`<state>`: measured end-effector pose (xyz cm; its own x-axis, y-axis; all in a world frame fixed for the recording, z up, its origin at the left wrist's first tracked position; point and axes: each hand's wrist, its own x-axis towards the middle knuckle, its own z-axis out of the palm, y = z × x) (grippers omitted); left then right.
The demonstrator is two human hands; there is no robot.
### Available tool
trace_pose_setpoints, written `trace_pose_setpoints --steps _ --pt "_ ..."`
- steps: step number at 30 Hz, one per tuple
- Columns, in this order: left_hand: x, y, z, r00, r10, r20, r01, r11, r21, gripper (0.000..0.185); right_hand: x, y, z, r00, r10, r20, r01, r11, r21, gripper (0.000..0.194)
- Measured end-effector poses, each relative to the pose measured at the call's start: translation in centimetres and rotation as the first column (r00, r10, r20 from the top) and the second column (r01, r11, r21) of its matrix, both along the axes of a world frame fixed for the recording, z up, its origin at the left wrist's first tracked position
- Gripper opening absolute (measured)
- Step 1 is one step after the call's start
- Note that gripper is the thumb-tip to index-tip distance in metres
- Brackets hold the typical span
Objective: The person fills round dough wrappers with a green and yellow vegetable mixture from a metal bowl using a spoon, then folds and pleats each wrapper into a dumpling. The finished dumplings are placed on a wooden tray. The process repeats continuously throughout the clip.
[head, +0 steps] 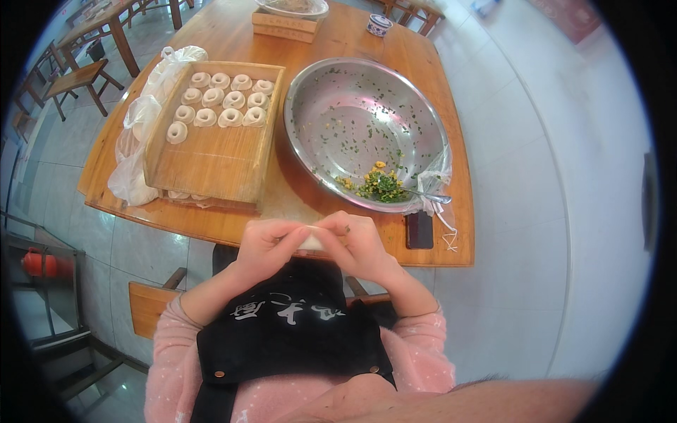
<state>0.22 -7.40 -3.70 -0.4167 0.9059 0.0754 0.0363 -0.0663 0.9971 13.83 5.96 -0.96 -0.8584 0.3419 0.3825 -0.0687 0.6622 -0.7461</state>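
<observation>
Between my left hand (270,247) and my right hand (358,244), a white dough dumpling (312,240) is pinched by the fingers and thumbs of both, at the table's near edge. A green speck sticks to my right hand. Beyond my left hand, a wooden tray (211,172) bears rows of ring-shaped dumplings (231,117) in its far part. Farther right stands a large steel basin (338,132), tilted, with green and yellow chopped filling (385,185) at its near side. A metal spoon (436,198) lies in the filling, its handle over the rim.
Plastic bags (135,153) with pale contents lie left of the tray. A phone (419,230) lies by the basin under a thin plastic bag (436,177). Farther back on the wooden table (227,37) are a wooden box (283,27) and a lidded blue-and-white jar (378,25).
</observation>
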Motion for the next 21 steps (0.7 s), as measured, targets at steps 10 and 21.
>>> trace_pose_setpoints --steps 10,21 --pt "0.1 0.3 -0.4 0.981 -0.011 0.195 0.013 1.000 -0.006 0.014 -0.1 0.1 -0.8 0.999 -0.008 -0.047 0.008 1.000 -0.015 0.008" --pt "0.5 -0.1 -0.7 0.941 -0.057 0.333 0.063 0.998 -0.008 0.024 0.5 -1.1 -2.1 0.992 -0.125 -0.010 0.115 0.940 -0.321 0.013"
